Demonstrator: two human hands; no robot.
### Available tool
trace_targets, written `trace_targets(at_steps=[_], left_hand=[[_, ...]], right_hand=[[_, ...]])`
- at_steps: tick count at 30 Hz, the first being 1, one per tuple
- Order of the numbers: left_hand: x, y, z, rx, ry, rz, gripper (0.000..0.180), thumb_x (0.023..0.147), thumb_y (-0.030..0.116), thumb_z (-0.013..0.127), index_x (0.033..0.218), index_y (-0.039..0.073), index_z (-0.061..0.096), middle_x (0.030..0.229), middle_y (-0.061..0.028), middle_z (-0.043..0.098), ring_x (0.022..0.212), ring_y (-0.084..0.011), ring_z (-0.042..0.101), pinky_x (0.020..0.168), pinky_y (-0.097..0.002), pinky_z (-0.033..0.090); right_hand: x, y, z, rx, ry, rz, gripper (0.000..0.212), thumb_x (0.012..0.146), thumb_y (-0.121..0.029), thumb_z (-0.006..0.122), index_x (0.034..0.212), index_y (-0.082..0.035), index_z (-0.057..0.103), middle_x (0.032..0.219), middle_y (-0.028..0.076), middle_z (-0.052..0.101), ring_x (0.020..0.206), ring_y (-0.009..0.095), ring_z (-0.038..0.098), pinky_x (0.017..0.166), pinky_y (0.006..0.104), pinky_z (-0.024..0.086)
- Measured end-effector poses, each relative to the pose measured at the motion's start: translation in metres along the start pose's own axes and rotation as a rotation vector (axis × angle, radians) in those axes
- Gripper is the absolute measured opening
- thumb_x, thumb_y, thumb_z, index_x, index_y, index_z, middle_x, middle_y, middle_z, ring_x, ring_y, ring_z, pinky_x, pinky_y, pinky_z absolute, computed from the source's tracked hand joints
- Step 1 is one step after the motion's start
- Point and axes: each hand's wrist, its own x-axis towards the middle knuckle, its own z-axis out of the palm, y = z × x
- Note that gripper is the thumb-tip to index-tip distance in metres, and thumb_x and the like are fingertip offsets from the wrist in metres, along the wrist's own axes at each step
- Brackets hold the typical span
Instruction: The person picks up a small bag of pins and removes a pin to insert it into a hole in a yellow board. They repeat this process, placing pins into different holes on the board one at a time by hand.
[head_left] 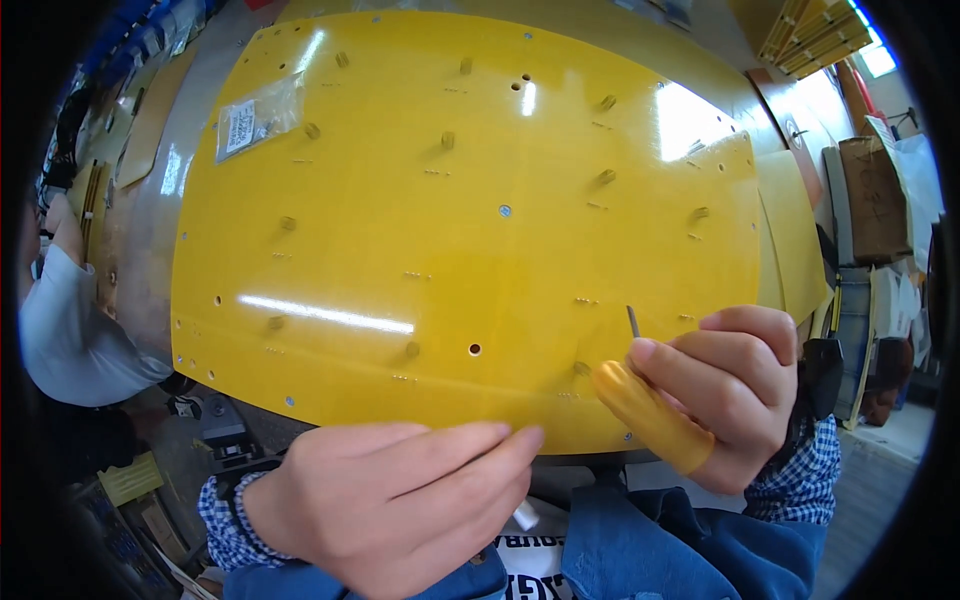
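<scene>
A large glossy yellow board (540, 250) lies in front of me, with small holes, screws and several short dark pegs or marks that I cannot tell apart. Over its near right edge, my right hand (725, 395) is closed in a pinch on a thin dark metal strip (632, 321) that points up. One digit of that hand wears a yellow finger cot (650, 415). My left hand (400, 500) hovers at the near edge, fingers pressed together; anything between them is hidden. Just below its fingertips shows a small white piece (525, 515); whether the hand holds it I cannot tell.
A clear plastic bag (260, 117) with a white label and small parts lies on the board's far left. At the left, another person's sleeve (85, 330) reaches the bench. Brown cardboard (875, 200) stands on the right, and yellow slatted frames (815, 35) are at the far right.
</scene>
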Motion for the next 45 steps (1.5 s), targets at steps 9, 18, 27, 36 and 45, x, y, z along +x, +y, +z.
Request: trace_targets(at_steps=[9, 18, 27, 36, 45], left_hand=[[0.003, -0.007, 0.026, 0.210, 0.006, 0.106, 0.014, 0.063, 0.007, 0.066, 0.076, 0.004, 0.068, 0.095, -0.0090, 0.069, 0.083, -0.0174, 0.064, 0.055, -0.0216, 0.049], [-0.002, 0.002, 0.018, 0.176, -0.053, 0.103, 0.010, 0.079, 0.010, 0.057, 0.077, 0.006, 0.066, 0.097, -0.0076, 0.068, 0.091, -0.0149, 0.062, 0.067, -0.0194, 0.043], [0.017, -0.006, 0.012, 0.336, 0.013, 0.402, 0.008, 0.076, 0.008, 0.064, 0.075, 0.001, 0.067, 0.094, -0.0113, 0.069, 0.090, -0.0192, 0.064, 0.069, -0.0251, 0.048], [0.016, 0.002, 0.015, 0.297, -0.070, 0.271, 0.008, 0.078, 0.006, 0.064, 0.077, -0.001, 0.068, 0.095, -0.0118, 0.069, 0.093, -0.0197, 0.065, 0.077, -0.0268, 0.047], [0.020, 0.037, 0.067, -0.079, 0.748, -0.495, 0.011, 0.083, 0.006, 0.063, 0.084, -0.004, 0.067, 0.092, -0.0137, 0.069, 0.092, -0.0214, 0.066, 0.078, -0.0287, 0.049]], right_hand=[[-0.001, -0.005, 0.001, 0.028, -0.057, 0.001, 0.033, 0.054, -0.018, 0.062, 0.084, -0.003, 0.067, 0.087, 0.006, 0.062, 0.065, 0.015, 0.057, 0.068, 0.0290, 0.045], [0.003, -0.019, -0.019, 0.194, -0.107, 0.154, 0.023, 0.065, -0.020, 0.074, 0.085, -0.011, 0.069, 0.088, 0.002, 0.065, 0.070, 0.014, 0.055, 0.060, 0.0277, 0.044], [-0.004, -0.020, -0.019, 0.276, -0.106, 0.198, 0.019, 0.067, -0.016, 0.074, 0.085, -0.011, 0.069, 0.089, 0.001, 0.066, 0.071, 0.013, 0.056, 0.058, 0.0248, 0.045], [-0.011, -0.018, -0.025, 0.300, -0.115, 0.188, 0.022, 0.065, -0.016, 0.076, 0.085, -0.011, 0.069, 0.089, 0.001, 0.066, 0.071, 0.013, 0.056, 0.059, 0.0248, 0.045], [-0.014, -0.020, -0.025, 0.319, -0.091, 0.195, 0.021, 0.065, -0.015, 0.076, 0.085, -0.011, 0.069, 0.089, 0.001, 0.066, 0.071, 0.012, 0.057, 0.059, 0.0243, 0.045]])
